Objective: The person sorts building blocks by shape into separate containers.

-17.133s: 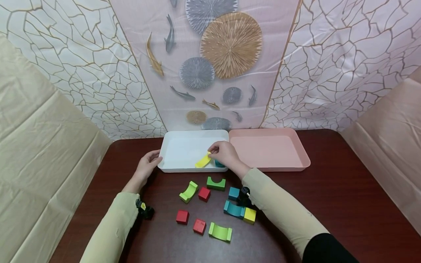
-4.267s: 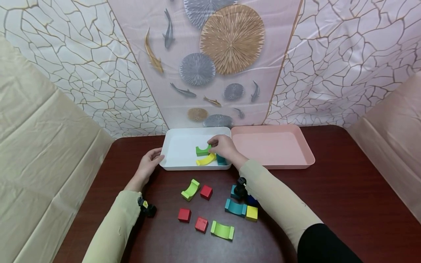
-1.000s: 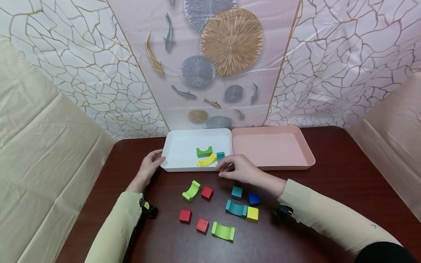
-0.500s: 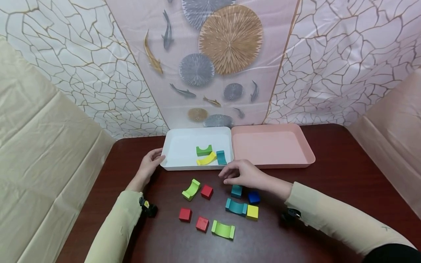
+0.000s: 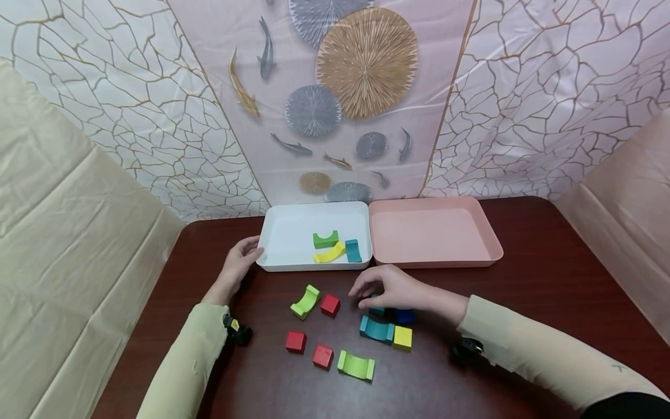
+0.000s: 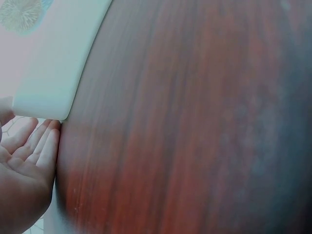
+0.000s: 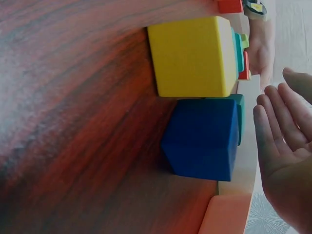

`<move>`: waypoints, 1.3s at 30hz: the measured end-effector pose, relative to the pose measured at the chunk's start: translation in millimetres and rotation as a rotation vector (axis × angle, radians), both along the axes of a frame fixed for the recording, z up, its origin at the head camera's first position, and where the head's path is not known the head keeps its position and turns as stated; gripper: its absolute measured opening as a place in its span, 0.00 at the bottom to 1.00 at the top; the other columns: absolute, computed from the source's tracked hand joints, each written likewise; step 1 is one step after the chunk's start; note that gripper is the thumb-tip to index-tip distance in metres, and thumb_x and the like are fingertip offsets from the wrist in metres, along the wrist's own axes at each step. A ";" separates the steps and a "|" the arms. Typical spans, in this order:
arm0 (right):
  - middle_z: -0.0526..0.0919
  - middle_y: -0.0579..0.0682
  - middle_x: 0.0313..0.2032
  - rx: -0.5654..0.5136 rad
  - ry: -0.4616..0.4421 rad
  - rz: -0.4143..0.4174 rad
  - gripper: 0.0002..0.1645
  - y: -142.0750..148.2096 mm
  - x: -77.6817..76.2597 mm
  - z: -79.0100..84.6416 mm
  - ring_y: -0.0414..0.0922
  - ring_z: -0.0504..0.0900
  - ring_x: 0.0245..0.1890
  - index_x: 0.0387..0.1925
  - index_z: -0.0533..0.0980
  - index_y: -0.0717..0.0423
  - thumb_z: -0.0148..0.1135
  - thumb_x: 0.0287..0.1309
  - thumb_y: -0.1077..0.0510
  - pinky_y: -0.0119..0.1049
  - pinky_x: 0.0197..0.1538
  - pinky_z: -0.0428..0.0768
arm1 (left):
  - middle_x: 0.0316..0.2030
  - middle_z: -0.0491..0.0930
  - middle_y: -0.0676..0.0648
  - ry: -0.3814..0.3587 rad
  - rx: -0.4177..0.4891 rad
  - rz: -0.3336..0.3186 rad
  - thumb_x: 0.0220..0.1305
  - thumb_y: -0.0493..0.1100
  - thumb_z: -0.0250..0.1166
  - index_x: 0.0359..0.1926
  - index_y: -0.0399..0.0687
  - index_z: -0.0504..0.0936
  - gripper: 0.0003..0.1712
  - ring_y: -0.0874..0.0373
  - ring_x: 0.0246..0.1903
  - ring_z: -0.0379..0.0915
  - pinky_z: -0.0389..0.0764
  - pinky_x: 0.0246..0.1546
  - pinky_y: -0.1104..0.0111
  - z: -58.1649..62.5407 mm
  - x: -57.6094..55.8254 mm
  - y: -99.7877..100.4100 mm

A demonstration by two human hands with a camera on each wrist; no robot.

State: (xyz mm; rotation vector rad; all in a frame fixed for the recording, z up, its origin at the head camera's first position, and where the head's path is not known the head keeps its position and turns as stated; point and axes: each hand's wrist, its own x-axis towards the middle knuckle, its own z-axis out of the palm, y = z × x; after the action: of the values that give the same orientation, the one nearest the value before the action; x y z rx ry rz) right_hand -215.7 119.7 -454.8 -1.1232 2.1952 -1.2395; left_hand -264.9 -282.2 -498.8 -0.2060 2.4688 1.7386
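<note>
While right fingers (image 5: pixel 363 281) arch loosely, thumb (image 5: pixel 373 302) apart, teal cube (image 5: pixel 377 312) lies just below.

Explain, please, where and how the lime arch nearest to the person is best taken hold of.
I would pinch the lime arch at its raised right end, on the near and far sides, coming from above and slightly from the right. It lies hollow side up, so both ends stand higher than the middle, and the red cube beside its left end would probably make that end tighter.
</note>
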 end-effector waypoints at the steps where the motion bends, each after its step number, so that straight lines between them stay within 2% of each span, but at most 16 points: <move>1: 0.90 0.57 0.48 0.003 0.006 0.011 0.14 0.7 0.2 -0.5 0.54 0.90 0.47 0.50 0.88 0.63 0.75 0.63 0.64 0.43 0.54 0.89 | 0.77 0.66 0.33 0.000 0.000 0.000 0.83 0.44 0.57 0.80 0.38 0.63 0.32 0.41 0.76 0.64 0.74 0.62 0.72 -0.1 0.1 0.3; 7: 0.92 0.51 0.49 0.037 0.083 0.070 0.14 5.4 0.1 -4.9 0.48 0.88 0.51 0.50 0.89 0.58 0.75 0.62 0.63 0.40 0.59 0.87 | 0.77 0.65 0.34 -0.006 -0.001 0.000 0.83 0.44 0.57 0.80 0.38 0.62 0.32 0.41 0.76 0.64 0.74 0.65 0.69 1.9 0.7 0.9; 13: 0.92 0.47 0.50 0.056 0.137 0.131 0.14 8.9 -2.5 -8.8 0.44 0.87 0.53 0.51 0.90 0.53 0.76 0.64 0.60 0.37 0.62 0.84 | 0.77 0.65 0.34 -0.009 0.005 0.007 0.83 0.43 0.57 0.80 0.38 0.62 0.32 0.41 0.76 0.64 0.74 0.57 0.79 3.5 0.4 0.6; 17: 0.92 0.45 0.50 0.070 0.134 0.164 0.13 8.2 -4.5 -8.6 0.41 0.87 0.54 0.51 0.90 0.52 0.75 0.64 0.59 0.37 0.63 0.84 | 0.77 0.65 0.33 -0.005 0.002 0.004 0.83 0.44 0.57 0.80 0.37 0.62 0.32 0.41 0.76 0.64 0.74 0.56 0.80 2.6 0.5 0.8; 28: 0.92 0.41 0.47 0.139 0.139 0.226 0.11 3.6 -7.6 -9.4 0.36 0.86 0.52 0.47 0.91 0.49 0.76 0.64 0.59 0.35 0.62 0.83 | 0.78 0.65 0.33 -0.001 0.003 -0.001 0.83 0.44 0.57 0.80 0.38 0.62 0.33 0.40 0.76 0.64 0.74 0.67 0.67 3.6 0.4 2.5; 39: 0.92 0.41 0.46 0.203 0.095 0.257 0.08 2.3 -10.0 -13.4 0.34 0.85 0.50 0.45 0.92 0.47 0.76 0.65 0.58 0.32 0.60 0.83 | 0.78 0.65 0.34 0.003 -0.002 0.001 0.83 0.45 0.57 0.80 0.38 0.62 0.33 0.41 0.76 0.64 0.74 0.66 0.68 1.9 -0.1 1.8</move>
State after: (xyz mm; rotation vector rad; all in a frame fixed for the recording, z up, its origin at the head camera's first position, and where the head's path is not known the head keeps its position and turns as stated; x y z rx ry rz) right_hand -225.7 122.0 -468.2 -1.3504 2.1057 -0.8522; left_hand -265.0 -280.3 -496.9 -0.2053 2.4729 1.7382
